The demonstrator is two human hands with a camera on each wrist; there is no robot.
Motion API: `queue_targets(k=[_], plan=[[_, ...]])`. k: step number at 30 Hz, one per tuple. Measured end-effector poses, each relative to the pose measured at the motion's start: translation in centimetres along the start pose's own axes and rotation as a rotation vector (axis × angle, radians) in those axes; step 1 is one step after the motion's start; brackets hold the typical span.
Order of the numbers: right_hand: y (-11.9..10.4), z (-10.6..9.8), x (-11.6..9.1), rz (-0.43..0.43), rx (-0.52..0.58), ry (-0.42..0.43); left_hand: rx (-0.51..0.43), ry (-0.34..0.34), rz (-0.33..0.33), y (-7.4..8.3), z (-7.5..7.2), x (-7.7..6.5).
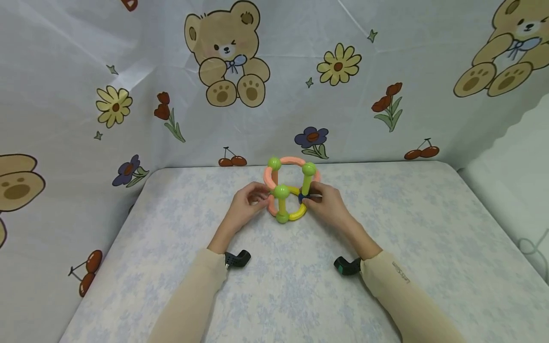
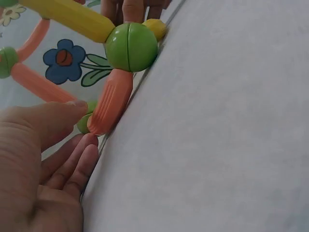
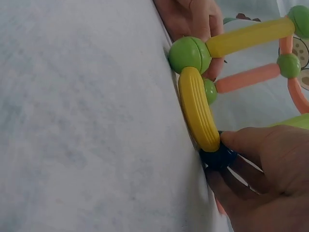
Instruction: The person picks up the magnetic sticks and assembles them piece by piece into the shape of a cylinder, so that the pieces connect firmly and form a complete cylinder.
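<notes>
A frame built of ball-and-rod construction pieces stands on the table between both hands. Its upper part joins green balls (image 1: 274,163) with pink curved rods (image 1: 292,161); lime upright rods (image 1: 307,183) link it to a lower ring. A yellow curved rod (image 3: 198,111) and a pink curved rod (image 2: 112,102) meet at the near lower green ball (image 1: 282,217). My left hand (image 1: 249,202) pinches a green ball (image 2: 84,123) low on the left side, partly covered by the fingers. On the right, thumb and fingers of my right hand (image 1: 328,202) pinch a dark blue ball (image 3: 219,157) low on the frame.
The table (image 1: 180,219) has a pale blue mottled cover. Behind it hangs a white cloth (image 1: 274,124) printed with bears and flowers. A black wrist device (image 1: 238,258) sits by the left wrist and another black device (image 1: 347,266) by the right. A pale cable (image 1: 533,250) lies at the far right.
</notes>
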State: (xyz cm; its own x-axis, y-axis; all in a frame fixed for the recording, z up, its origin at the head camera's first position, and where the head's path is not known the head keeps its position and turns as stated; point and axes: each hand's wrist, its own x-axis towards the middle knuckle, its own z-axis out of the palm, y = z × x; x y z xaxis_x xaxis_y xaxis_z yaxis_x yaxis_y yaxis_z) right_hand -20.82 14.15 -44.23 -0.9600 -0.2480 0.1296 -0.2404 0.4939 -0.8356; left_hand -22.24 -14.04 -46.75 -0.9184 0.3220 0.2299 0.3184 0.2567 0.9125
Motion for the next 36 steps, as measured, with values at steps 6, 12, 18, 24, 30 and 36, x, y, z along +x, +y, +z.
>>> queue_targets(k=[6,12,18,24,30,36], plan=[[0.0,0.1,0.8,-0.012,0.014,-0.028,0.050,0.027,-0.037,0.0,0.2,0.0],[-0.3,-0.2,0.9,-0.013,-0.007,0.055,0.112,0.007,-0.049,0.1,0.7,0.4],[0.0,-0.8,1.4,-0.041,-0.142,0.326,0.129,0.019,-0.033,0.4,0.7,0.6],[1.7,-0.8,1.9,-0.050,-0.294,0.328,0.161,0.027,-0.011,0.4,0.6,0.5],[2.3,-0.6,1.7,-0.039,-0.359,0.372,0.148,0.025,0.031,-0.2,0.5,0.2],[1.4,-1.7,1.2,0.089,-0.332,0.244,0.135,0.041,0.065,-0.5,0.6,0.2]])
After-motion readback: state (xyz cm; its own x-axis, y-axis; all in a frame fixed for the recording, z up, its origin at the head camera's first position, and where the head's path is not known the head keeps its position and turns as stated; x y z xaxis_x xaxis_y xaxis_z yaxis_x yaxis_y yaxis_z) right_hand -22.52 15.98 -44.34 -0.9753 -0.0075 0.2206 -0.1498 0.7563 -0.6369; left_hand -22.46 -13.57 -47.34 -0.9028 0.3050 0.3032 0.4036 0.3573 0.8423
